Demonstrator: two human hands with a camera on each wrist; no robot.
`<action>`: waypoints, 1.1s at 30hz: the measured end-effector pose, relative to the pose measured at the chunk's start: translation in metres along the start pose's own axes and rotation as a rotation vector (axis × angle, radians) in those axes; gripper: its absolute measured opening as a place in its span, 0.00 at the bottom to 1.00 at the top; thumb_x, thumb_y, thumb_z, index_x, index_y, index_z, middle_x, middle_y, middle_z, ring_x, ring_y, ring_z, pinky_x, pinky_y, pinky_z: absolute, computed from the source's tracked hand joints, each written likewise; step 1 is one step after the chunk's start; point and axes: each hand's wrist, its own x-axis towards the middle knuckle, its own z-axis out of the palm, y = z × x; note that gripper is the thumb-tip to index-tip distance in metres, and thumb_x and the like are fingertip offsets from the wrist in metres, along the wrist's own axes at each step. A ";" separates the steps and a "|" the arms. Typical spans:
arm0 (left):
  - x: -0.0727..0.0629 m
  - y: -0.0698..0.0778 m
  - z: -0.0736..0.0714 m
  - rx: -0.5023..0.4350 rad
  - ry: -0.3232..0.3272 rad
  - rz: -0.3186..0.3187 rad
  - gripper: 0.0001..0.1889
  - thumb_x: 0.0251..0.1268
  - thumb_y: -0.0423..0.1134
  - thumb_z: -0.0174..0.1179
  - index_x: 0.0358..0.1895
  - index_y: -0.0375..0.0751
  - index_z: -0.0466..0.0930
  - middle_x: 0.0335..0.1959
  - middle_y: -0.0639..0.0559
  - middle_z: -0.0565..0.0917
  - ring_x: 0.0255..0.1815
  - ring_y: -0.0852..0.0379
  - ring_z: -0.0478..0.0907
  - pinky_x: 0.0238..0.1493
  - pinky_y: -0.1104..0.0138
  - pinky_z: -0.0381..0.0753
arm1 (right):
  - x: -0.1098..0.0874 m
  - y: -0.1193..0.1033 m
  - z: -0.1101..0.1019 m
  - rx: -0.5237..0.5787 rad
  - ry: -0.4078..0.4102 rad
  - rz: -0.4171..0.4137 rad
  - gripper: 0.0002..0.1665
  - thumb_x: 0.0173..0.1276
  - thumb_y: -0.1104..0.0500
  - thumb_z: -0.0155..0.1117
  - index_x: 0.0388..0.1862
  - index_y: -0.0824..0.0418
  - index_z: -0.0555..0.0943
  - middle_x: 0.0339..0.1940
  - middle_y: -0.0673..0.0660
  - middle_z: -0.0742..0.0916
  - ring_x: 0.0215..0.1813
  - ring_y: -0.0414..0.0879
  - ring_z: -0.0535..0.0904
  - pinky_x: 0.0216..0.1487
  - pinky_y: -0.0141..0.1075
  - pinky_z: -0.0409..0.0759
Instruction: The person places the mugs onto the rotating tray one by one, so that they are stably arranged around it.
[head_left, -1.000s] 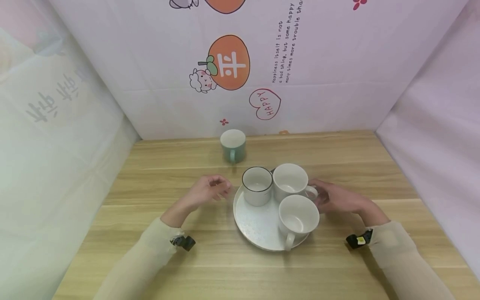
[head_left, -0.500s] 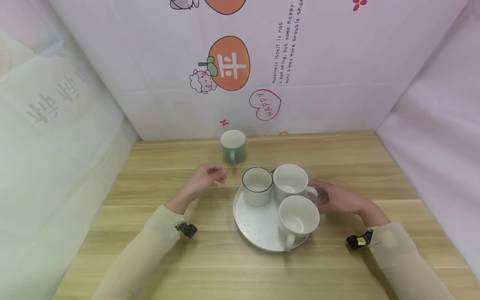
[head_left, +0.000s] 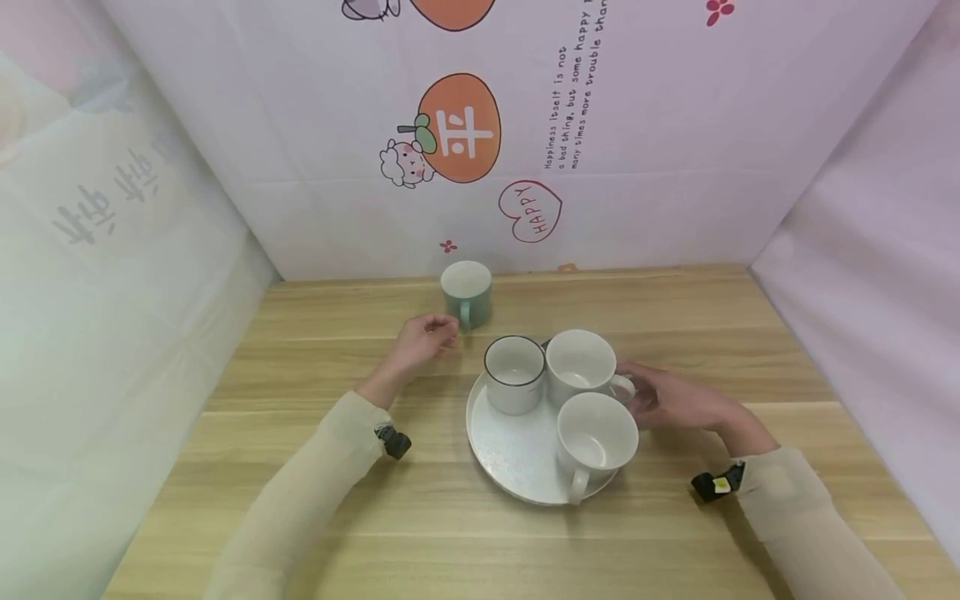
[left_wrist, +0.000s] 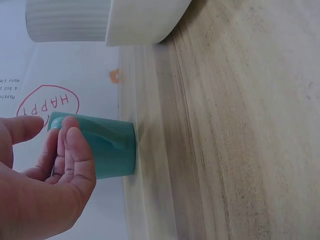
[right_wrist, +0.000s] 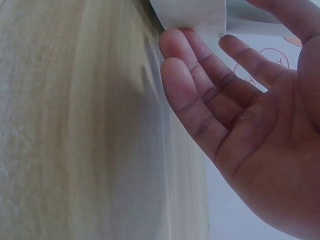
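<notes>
A green mug (head_left: 467, 296), white inside, stands near the back wall with its handle toward me. My left hand (head_left: 427, 340) is right at that handle (left_wrist: 100, 131); in the left wrist view its fingers are loosely bent and the thumb is apart from them. A round pale tray (head_left: 517, 454) bears a white mug with a dark rim (head_left: 515, 375), a plain white mug (head_left: 581, 367) behind right, and another white mug (head_left: 597, 437) in front. My right hand (head_left: 678, 400) is at the tray's right side, relaxed fingertips (right_wrist: 175, 75) by its edge, partly hidden behind the mugs.
The wooden table (head_left: 450, 533) reaches back to a printed white cloth wall (head_left: 637, 217). White cloth also hangs on the left (head_left: 112, 333) and on the right (head_left: 862, 208). Something dark sticks out behind the tray between two mugs.
My left hand has moved from beside the tray away from me to the green mug's handle. The right hand, tray and mugs have stayed in place.
</notes>
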 end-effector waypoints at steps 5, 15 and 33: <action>0.006 -0.001 0.003 0.015 0.014 -0.003 0.17 0.76 0.40 0.55 0.58 0.33 0.77 0.58 0.33 0.81 0.59 0.36 0.80 0.62 0.46 0.80 | 0.000 0.001 0.001 0.007 0.000 0.000 0.44 0.61 0.53 0.75 0.73 0.57 0.65 0.47 0.59 0.85 0.45 0.45 0.84 0.47 0.33 0.85; 0.019 -0.003 0.009 -0.022 0.026 -0.023 0.17 0.75 0.40 0.56 0.59 0.31 0.76 0.55 0.32 0.81 0.54 0.37 0.82 0.58 0.47 0.82 | -0.001 0.002 0.001 0.012 -0.001 -0.009 0.45 0.61 0.53 0.75 0.73 0.56 0.64 0.48 0.59 0.84 0.45 0.45 0.84 0.47 0.33 0.85; 0.025 -0.001 0.012 -0.027 0.027 -0.048 0.16 0.74 0.38 0.56 0.56 0.31 0.76 0.52 0.32 0.81 0.39 0.54 0.80 0.60 0.48 0.81 | -0.001 0.003 0.003 -0.011 0.009 -0.002 0.45 0.61 0.51 0.75 0.74 0.55 0.64 0.48 0.59 0.85 0.46 0.45 0.84 0.47 0.33 0.85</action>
